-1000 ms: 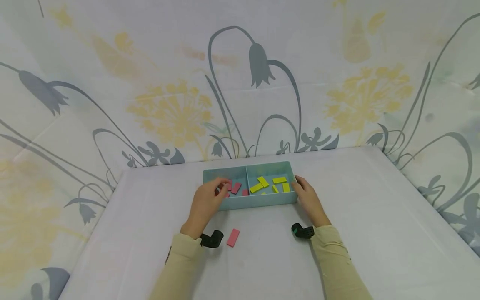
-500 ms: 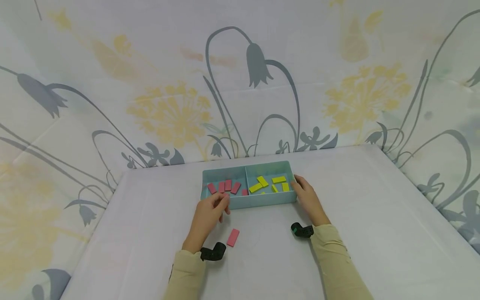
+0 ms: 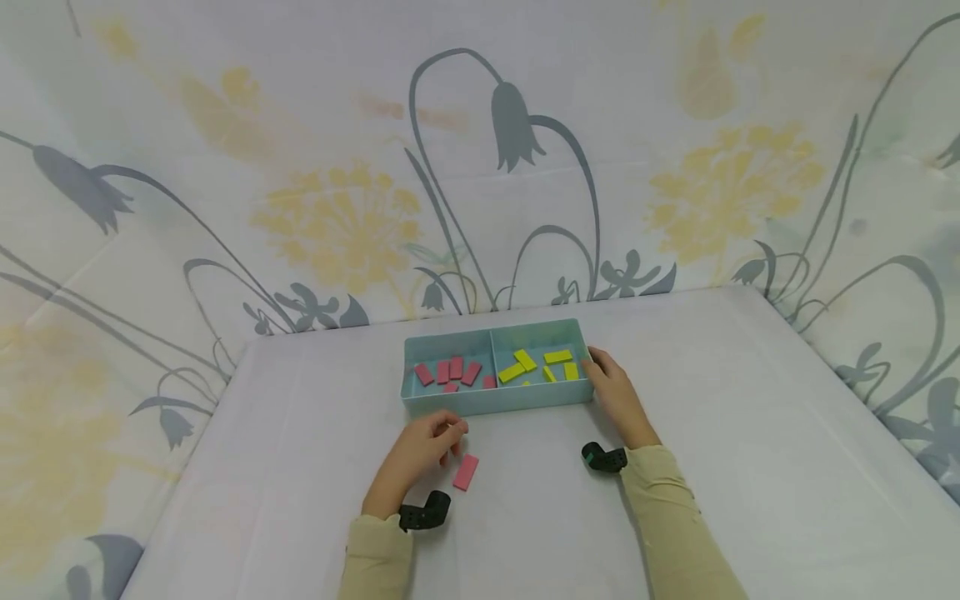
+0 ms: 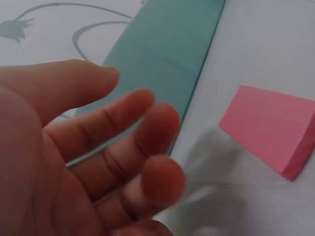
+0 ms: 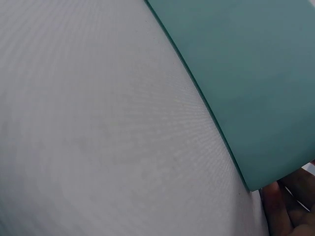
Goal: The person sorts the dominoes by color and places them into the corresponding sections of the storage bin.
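Note:
A light teal two-compartment box [image 3: 525, 397] stands on the white-covered table. Flat pink blocks [image 3: 456, 367] lie in its left compartment, flat yellow blocks [image 3: 558, 357] in its right one. One more pink block [image 3: 466, 472] rests on the cloth in front of the box. Just to that block's left hovers my left hand [image 3: 420, 450], holding nothing. The left wrist view shows its fingers loosely bent, apart from the pink block [image 4: 270, 128]. My right hand [image 3: 618, 400] grips the right end of the box, thumb at the rim; in the right wrist view its fingers are partly hidden behind the box wall [image 5: 246, 73].
A flower-patterned cloth [image 3: 465, 167] hangs behind and at both sides of the table. White cloth [image 3: 750, 433] covers the tabletop. A black wrist camera [image 3: 426, 511] sits on the left wrist, another camera [image 3: 603, 458] on the right.
My left hand has come out of the left compartment, back over the front wall and down beside the loose pink block. The right hand stays at the box's end.

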`<state>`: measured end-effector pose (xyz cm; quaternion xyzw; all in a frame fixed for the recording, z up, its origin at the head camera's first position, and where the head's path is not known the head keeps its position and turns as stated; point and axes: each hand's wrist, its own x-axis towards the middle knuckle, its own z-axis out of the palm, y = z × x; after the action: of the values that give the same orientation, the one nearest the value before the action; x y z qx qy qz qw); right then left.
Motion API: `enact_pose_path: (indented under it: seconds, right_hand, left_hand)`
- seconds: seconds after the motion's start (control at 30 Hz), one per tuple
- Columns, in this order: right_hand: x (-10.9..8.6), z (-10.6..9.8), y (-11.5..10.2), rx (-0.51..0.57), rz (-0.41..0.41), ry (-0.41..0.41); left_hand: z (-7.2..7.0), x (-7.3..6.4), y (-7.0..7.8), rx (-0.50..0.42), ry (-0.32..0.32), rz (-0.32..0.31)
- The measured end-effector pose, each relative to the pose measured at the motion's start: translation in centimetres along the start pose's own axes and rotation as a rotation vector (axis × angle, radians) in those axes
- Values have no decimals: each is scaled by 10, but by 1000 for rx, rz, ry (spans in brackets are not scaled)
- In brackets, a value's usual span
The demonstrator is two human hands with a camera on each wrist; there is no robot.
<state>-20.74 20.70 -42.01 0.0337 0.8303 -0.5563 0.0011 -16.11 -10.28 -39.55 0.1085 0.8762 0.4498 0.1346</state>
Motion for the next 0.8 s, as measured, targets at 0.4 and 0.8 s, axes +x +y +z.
enact_pose_path:
  seconds: [0.4,0.8]
  right_hand:
    - [0,1,0,11,-4,-12]
    - [-1,0,-2,17,-3,-11]
  left_hand:
    - [14,-9,5,241,67,-28]
    - [23,-9,11,407,26,-49]
